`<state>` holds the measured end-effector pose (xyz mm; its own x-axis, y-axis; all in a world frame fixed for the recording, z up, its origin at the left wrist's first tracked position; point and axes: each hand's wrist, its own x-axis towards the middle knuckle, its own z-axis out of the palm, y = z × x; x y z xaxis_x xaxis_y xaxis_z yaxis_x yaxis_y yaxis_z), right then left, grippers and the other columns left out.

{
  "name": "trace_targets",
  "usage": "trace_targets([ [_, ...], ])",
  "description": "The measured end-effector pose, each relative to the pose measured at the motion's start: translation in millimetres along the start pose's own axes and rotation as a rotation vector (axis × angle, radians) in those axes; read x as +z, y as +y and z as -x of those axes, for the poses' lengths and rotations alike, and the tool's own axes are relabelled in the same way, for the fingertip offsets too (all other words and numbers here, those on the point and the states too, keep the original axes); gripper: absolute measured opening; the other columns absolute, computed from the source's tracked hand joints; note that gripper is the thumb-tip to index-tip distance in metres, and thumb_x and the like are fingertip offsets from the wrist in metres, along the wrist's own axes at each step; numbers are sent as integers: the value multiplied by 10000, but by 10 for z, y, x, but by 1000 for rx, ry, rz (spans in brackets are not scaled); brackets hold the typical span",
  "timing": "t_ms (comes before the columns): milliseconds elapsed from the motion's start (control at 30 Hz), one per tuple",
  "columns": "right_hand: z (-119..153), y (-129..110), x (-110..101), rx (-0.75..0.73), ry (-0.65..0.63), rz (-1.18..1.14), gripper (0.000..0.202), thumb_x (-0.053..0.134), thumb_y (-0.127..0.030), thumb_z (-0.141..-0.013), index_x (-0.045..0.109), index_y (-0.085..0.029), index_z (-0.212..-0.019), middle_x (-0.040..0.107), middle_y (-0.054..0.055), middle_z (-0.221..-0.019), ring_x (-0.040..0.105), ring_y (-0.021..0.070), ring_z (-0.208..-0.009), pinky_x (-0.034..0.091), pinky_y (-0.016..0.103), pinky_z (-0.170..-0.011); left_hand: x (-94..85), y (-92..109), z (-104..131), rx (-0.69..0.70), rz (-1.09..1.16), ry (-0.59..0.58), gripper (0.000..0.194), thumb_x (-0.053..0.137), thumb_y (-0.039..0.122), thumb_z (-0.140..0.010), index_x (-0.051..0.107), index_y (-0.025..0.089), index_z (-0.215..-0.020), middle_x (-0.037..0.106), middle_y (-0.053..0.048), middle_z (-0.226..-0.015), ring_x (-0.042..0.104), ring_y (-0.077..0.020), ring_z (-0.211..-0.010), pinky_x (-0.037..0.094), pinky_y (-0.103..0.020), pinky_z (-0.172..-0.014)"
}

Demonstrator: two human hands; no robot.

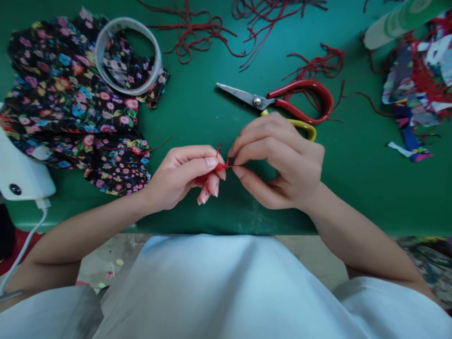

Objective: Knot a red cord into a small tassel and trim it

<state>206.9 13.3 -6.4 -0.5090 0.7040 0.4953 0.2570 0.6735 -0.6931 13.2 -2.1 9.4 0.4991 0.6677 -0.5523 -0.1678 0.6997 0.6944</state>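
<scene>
My left hand (pixel 187 174) is closed, pinching a small bundle of red cord (pixel 221 166) between thumb and fingers. Loose cord ends stick out above and below the fingertips, and part of the bundle is hidden in the palm. Just to the right, my right hand (pixel 278 162) pinches a thin end of that same cord between thumb and forefinger, drawn out sideways from the bundle. Beyond the right hand lie scissors (pixel 257 100) with one red and one yellow handle, their blades pointing left; the hand covers part of them.
Black floral fabric (pixel 70 94) lies at left, with a tape roll (pixel 157 66) on it. A white device (pixel 24 165) with a cable sits at the left edge. Red cords (pixel 194 33) lie at the back. Fabric scraps (pixel 416 84) and a bottle (pixel 384 30) are at right.
</scene>
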Motion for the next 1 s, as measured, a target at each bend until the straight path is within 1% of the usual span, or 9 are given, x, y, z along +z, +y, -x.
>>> trace_targets([
  [100,14,-21,5,82,-27,-69,104,539,-131,-863,523,-230,-836,649,53,-843,606,163,-799,543,362,-750,-6,-8,0,11,6,15,174,670,295,-798,627,166,-689,627,31,-510,521,-69,-360,416,-152,-335],
  [200,35,-37,16,168,-41,-152,110,541,-138,-864,519,-244,-846,636,32,-812,612,149,-766,535,325,-694,-9,-9,-7,30,14,16,165,647,268,-815,632,163,-689,624,34,-510,517,-62,-362,422,-148,-347],
  [333,53,-61,25,294,-57,-309,104,580,-137,-857,517,-216,-882,630,29,-820,616,132,-750,542,294,-684,-23,-16,-16,43,-26,32,168,636,275,-825,629,168,-696,618,33,-516,508,-65,-364,415,-156,-344],
  [433,50,-89,35,394,-96,-416,83,610,-229,-885,536,-204,-914,632,17,-841,623,110,-735,554,250,-673,-43,-48,-2,103,-82,37,182,614,272,-862,627,169,-712,619,31,-546,528,-66,-401,428,-155,-367],
  [533,49,-118,64,469,-98,-433,191,651,-342,-891,563,-182,-947,627,-7,-791,611,88,-675,542,217,-628,-54,-85,25,192,-161,50,207,572,254,-919,634,166,-743,623,29,-599,559,-63,-468,464,-148,-423],
  [667,58,-159,110,521,-49,-331,223,679,-371,-886,599,-164,-909,615,-26,-700,551,62,-588,459,181,-536,-48,-103,47,217,-267,77,225,546,241,-940,624,162,-744,615,27,-623,561,-66,-503,480,-153,-457],
  [800,55,-204,128,524,32,-297,154,665,-295,-900,626,-162,-834,616,-26,-687,481,42,-535,376,182,-482,-46,-102,44,212,-282,69,228,543,234,-941,619,162,-739,622,31,-623,562,-63,-496,485,-155,-470],
  [900,52,-207,136,604,74,-416,144,650,-291,-906,623,-169,-835,594,-28,-675,485,51,-552,360,184,-473,-50,-102,40,203,-252,61,210,547,223,-938,628,163,-755,624,37,-610,563,-60,-483,479,-149,-459],
  [1000,58,-165,153,686,106,-639,168,651,-320,-905,601,-173,-841,556,-33,-677,467,51,-547,369,183,-477,-51,-99,36,183,-221,56,207,550,220,-936,634,158,-756,628,36,-602,567,-59,-473,474,-141,-445],
])
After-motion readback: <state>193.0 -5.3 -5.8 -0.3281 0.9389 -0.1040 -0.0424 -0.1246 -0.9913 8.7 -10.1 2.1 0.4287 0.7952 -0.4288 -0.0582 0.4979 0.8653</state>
